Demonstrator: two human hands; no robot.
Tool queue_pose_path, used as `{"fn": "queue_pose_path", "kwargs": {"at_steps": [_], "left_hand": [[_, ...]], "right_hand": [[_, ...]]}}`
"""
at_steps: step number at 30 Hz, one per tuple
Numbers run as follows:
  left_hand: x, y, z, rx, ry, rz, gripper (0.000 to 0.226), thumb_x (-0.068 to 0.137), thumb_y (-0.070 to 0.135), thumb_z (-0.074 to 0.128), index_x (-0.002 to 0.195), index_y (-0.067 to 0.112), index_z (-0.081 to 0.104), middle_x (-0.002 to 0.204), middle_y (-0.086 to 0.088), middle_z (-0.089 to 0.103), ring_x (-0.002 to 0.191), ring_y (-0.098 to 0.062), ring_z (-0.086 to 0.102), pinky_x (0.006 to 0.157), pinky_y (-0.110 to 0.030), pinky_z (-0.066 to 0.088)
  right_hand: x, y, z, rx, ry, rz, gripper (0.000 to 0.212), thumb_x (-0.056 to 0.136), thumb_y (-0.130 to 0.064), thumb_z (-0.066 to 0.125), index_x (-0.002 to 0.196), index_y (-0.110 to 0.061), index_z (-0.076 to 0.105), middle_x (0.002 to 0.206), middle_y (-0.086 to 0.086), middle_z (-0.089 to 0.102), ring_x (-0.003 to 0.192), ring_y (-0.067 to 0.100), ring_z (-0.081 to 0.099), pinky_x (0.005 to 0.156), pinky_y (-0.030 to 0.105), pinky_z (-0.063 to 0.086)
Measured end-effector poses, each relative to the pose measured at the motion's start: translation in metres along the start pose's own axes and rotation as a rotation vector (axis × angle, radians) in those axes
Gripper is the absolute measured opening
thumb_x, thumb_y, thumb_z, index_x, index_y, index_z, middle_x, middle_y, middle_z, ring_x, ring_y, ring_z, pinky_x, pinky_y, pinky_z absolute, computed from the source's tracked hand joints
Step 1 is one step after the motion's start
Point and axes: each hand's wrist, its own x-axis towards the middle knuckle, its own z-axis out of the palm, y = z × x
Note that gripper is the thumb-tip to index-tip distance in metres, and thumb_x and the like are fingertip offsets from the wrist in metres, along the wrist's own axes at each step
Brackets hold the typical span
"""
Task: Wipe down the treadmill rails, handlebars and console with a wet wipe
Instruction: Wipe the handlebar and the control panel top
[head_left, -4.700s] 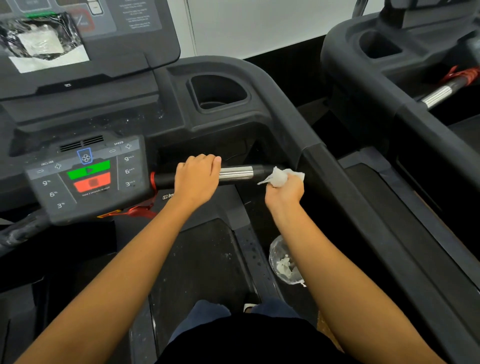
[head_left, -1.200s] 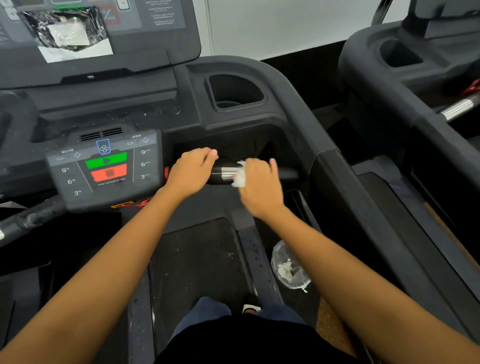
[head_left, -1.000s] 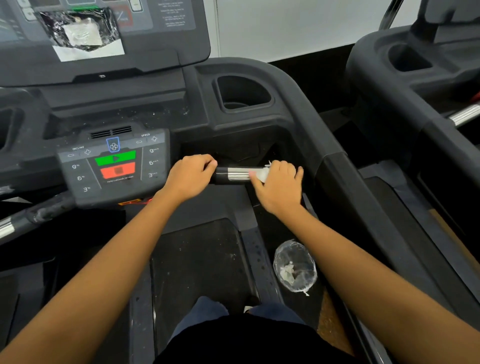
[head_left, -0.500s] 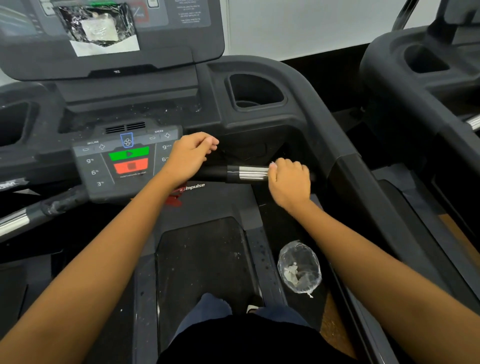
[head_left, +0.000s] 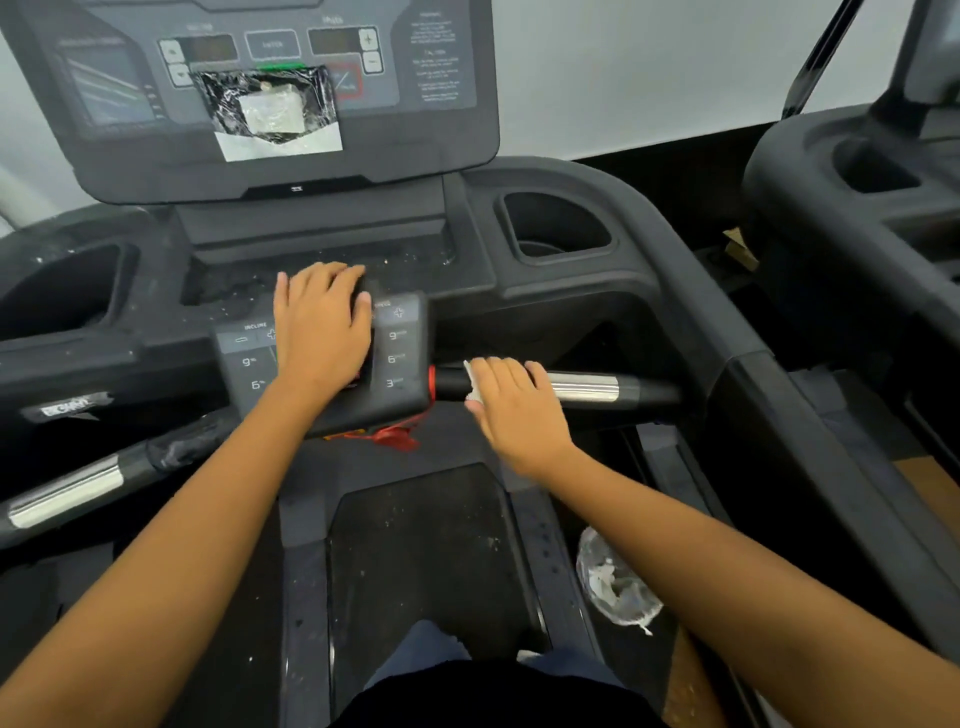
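Observation:
My right hand (head_left: 511, 410) presses a white wet wipe (head_left: 471, 382) onto the black inner end of the right handlebar (head_left: 597, 388), close to the red ring by the control pad. Only an edge of the wipe shows under my fingers. My left hand (head_left: 322, 327) lies flat, fingers apart, on top of the small control pad (head_left: 400, 358) and holds nothing. The upper console (head_left: 280, 93) stands above, with a crumpled wipe packet (head_left: 270, 106) resting against it. The left handlebar (head_left: 72, 493) shows at the lower left.
A cup holder (head_left: 556, 228) is sunk in the right side of the console housing, another recess (head_left: 57, 296) on the left. A clear bag with used wipes (head_left: 615, 584) lies on the right footrail. A red safety cord (head_left: 395, 434) hangs under the pad. A second treadmill (head_left: 857, 208) stands right.
My left hand left the handlebar and came to rest on the control pad. My right hand slid the wipe leftward along the bar, past the chrome section to its inner end.

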Motion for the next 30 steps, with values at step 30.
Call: {"fn": "queue_pose_path", "kwargs": {"at_steps": [30], "left_hand": [[0.031, -0.047, -0.015, -0.117, -0.121, -0.034, 0.034, 0.100, 0.028, 0.040, 0.100, 0.008, 0.067, 0.099, -0.012, 0.065, 0.092, -0.033, 0.054, 0.078, -0.039, 0.039]], "right_hand": [[0.217, -0.065, -0.060, 0.421, -0.308, 0.124, 0.034, 0.079, 0.009, 0.051, 0.094, -0.007, 0.077, 0.098, 0.013, 0.073, 0.096, 0.023, 0.064, 0.083, 0.021, 0.045]]}}
